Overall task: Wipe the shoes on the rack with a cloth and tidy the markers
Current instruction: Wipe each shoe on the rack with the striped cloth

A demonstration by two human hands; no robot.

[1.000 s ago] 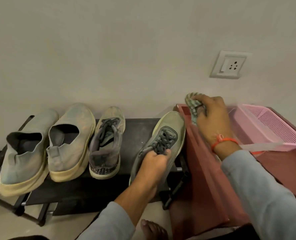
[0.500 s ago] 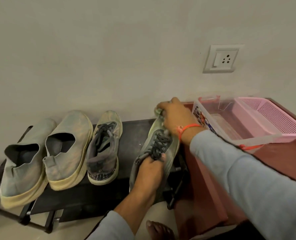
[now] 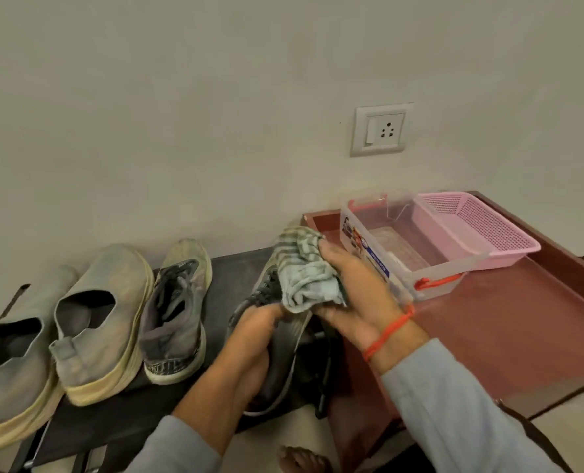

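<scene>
While the cloth hides the toe, both hands' fingers grip: left shoe, right cloth.

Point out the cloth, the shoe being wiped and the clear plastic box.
cloth (image 3: 306, 273), head view, on its bunched middle.
held shoe (image 3: 283, 349), head view, on its side.
clear plastic box (image 3: 365, 244), head view, on its labelled front wall.

Likely a home entryway: shoe rack, wall socket.
</scene>
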